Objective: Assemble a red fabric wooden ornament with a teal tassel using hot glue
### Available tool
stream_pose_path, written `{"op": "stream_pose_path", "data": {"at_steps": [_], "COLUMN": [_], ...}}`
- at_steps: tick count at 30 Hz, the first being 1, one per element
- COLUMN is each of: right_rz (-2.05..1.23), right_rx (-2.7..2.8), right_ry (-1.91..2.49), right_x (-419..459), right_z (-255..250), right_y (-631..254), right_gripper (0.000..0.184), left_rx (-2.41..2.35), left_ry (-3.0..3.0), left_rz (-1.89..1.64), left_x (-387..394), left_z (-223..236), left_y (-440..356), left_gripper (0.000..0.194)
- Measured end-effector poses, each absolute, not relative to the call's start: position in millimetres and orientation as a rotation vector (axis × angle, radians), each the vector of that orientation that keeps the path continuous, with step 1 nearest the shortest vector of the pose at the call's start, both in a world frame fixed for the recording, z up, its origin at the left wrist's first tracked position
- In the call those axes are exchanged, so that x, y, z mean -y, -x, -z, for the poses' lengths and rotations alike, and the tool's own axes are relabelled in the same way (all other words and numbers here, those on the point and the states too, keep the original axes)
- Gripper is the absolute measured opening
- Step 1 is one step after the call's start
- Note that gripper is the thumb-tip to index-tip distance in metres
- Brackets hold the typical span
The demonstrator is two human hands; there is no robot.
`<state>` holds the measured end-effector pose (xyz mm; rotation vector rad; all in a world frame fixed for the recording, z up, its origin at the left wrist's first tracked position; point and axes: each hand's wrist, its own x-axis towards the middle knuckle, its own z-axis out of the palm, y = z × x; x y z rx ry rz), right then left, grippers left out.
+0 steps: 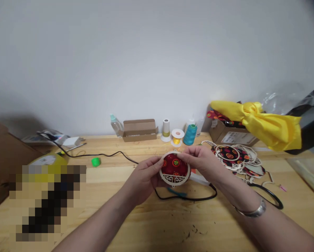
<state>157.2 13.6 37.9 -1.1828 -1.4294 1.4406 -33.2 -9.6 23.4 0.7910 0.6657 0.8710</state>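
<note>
- The left hand (148, 176) pinches the near-round ornament (175, 164) at its left rim, thumb on the front.
- The right hand (204, 162) pinches the same piece at its upper right; a silver bracelet (255, 210) circles that wrist.
- The ornament is held up above the desk (106, 217), between the two hands: a pale ring around dark red patterned fabric, with pale fretwork across its lower part.
- A black cable (112, 153) runs over the desk, partly hidden behind the hands.
- To the right lies a pile of pale frames and patterned fabric pieces (228, 153), near a carton (235, 137) with yellow cloth (276, 127) over it.
- Along the wall stand an open cardboard box (139, 134), a yellow thread spool (176, 141) and a teal thread cone (190, 135).
- A green cap (96, 162) sits left of the hands.
</note>
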Motion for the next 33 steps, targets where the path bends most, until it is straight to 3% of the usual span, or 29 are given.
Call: {"op": "stream_pose_path", "data": {"at_steps": [13, 33], "right_rz": [-1.511, -1.45], "right_rx": [1.261, 1.551], "right_ry": [1.19, 1.242], "right_x": [-15.7, -14.8], "right_z": [-11.9, -0.6], "right_y": [-157.5, -167.3], "right_gripper": [0.039, 0.036], "left_rx": [-0.688, -0.585], "left_ry": [-0.881, -0.739], "left_rz": [-0.911, -0.835], "left_x": [8.0, 9.4], "left_z": [11.7, 20.6], "left_y": [29.3, 31.2], "left_gripper": [0.035, 0.03]}}
